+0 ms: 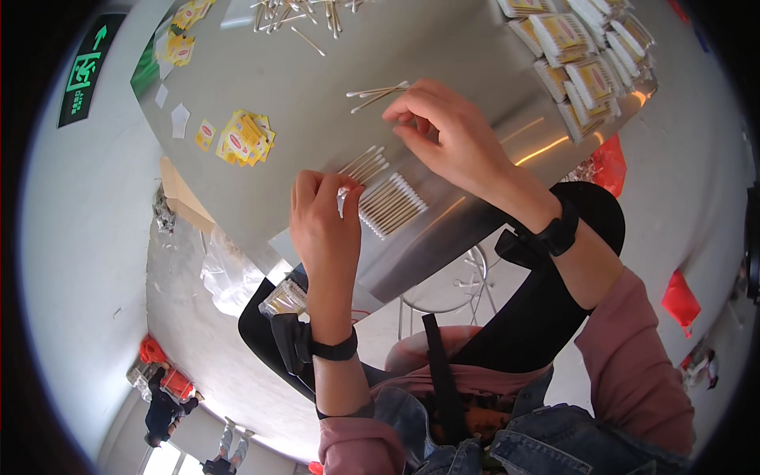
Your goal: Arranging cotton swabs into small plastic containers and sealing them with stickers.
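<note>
Done: filled packs [590, 82] piled well right of the right hand [457, 136], its fingers half-curled at a few swabs [370, 95], hold unclear, and a swab row [393, 206] lined up just right of the left hand [326, 215], fingers bunched, grip unclear; remaining: loose heap [279, 14] well ahead of all fingers.

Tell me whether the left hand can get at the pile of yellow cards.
Probably yes: the left hand is close by the cotton swabs, and nothing visible stands on the table between it and the yellow cards.
</note>
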A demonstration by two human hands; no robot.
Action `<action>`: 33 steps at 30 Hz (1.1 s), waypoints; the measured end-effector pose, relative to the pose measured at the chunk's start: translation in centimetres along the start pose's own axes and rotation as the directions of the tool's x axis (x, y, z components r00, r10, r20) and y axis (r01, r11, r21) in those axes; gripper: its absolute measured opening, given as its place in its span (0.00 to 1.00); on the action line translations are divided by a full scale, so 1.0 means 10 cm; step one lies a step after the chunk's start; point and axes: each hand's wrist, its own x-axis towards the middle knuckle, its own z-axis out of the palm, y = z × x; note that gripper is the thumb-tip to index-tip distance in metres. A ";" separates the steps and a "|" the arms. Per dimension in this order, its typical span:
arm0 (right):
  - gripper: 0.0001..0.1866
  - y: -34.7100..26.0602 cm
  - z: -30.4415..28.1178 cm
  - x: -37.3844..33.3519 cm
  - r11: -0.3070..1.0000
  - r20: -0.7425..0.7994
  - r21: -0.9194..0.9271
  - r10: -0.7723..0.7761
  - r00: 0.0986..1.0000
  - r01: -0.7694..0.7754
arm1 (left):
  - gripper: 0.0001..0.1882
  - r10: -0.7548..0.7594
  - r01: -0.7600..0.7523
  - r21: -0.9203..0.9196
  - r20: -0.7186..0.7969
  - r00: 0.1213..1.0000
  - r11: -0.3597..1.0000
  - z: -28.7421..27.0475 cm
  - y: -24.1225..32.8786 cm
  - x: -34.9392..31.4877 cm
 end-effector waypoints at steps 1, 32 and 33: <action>0.08 0.00 0.00 0.00 1.000 -0.008 0.006 -0.001 1.000 0.002 | 0.06 -0.009 0.009 0.001 0.014 1.000 1.000 0.01 0.00 0.00; 0.09 0.01 0.01 0.00 0.643 0.113 0.702 0.324 0.939 -0.306 | 0.24 -0.332 0.215 -0.595 -0.094 0.939 0.775 0.07 0.16 -0.38; 0.09 0.03 0.05 -0.03 0.645 0.113 0.700 0.324 0.939 -0.307 | 0.24 -0.332 0.214 -0.597 -0.093 0.939 0.773 0.14 0.18 -0.39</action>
